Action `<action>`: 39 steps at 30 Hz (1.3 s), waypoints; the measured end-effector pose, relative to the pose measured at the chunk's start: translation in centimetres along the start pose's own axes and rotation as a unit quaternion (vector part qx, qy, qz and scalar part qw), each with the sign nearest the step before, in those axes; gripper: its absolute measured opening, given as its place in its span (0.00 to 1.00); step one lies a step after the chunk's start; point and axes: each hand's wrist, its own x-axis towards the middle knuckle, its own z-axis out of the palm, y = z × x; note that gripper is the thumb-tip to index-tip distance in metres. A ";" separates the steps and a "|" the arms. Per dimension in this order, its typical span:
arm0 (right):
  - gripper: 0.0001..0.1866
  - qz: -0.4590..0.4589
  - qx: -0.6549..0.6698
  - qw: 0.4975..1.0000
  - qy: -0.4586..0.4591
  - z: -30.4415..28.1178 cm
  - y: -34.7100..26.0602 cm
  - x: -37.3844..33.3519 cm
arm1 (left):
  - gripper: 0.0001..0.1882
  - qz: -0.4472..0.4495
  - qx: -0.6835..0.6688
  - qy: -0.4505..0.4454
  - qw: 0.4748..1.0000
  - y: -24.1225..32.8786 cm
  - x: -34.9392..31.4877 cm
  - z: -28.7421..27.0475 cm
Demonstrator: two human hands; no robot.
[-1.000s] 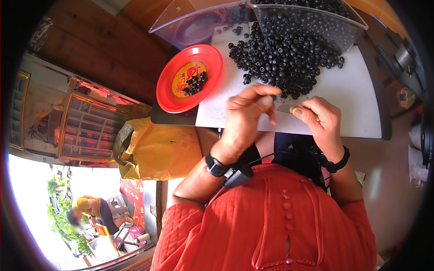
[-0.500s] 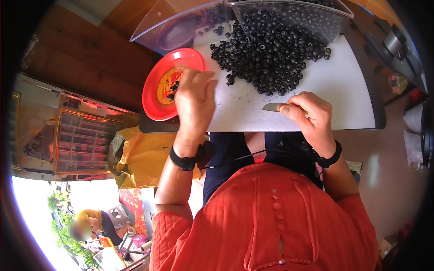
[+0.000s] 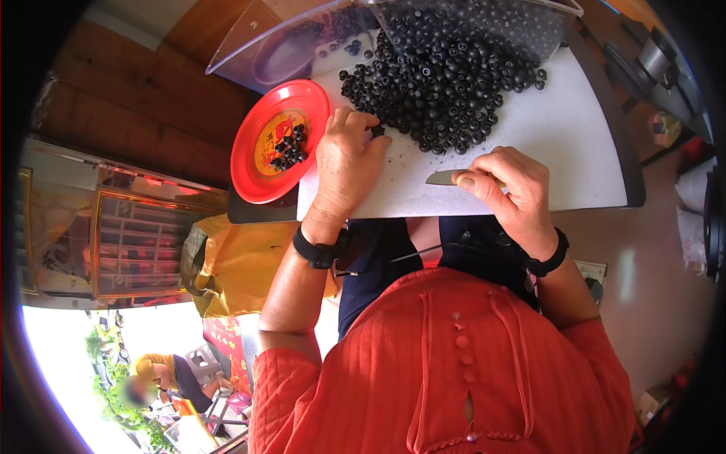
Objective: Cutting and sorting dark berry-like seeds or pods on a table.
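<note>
My left hand (image 3: 348, 163) is at the left edge of the black pile, with thumb and fingertips closed around a small round black piece (image 3: 376, 132). A small knife (image 3: 439, 178) is in my right hand (image 3: 518, 193); its short blade points left over the white board (image 3: 560, 144). Ahead of both hands spreads a heap of small round black pieces (image 3: 446, 91), many showing a ring or hole in one end. To the left, a red plate (image 3: 246, 144) with a yellow printed centre holds several black pieces (image 3: 289, 149).
A clear plastic bin (image 3: 280, 41) stands at the far side, with the heap spilling from its open front. A yellow bag (image 3: 242, 265) is below the plate, left of my legs. Metal equipment (image 3: 658, 60) stands far right. Another person (image 3: 178, 378) sits at the lower left.
My left hand has moved right from over the red plate to the edge of the heap and closed on a black piece. The knife in my right hand has shifted slightly left.
</note>
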 end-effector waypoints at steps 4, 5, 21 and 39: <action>0.13 -0.013 -0.002 1.000 0.003 0.1 0.0 0.1 | 0.09 0.005 -0.072 -0.025 0.997 -0.2 -0.6 0.2; 0.13 -0.019 -0.003 1.000 0.004 0.2 0.0 0.1 | 0.08 0.024 -0.073 -0.024 0.997 -0.2 -0.9 0.3; 0.13 -0.001 -0.014 1.000 0.009 0.4 0.0 0.0 | 0.11 0.091 -0.065 0.002 0.994 1.0 -2.2 0.5; 0.13 -0.035 -0.048 0.998 0.018 0.6 0.3 -0.2 | 0.07 0.060 0.050 0.021 0.997 2.7 -3.0 1.1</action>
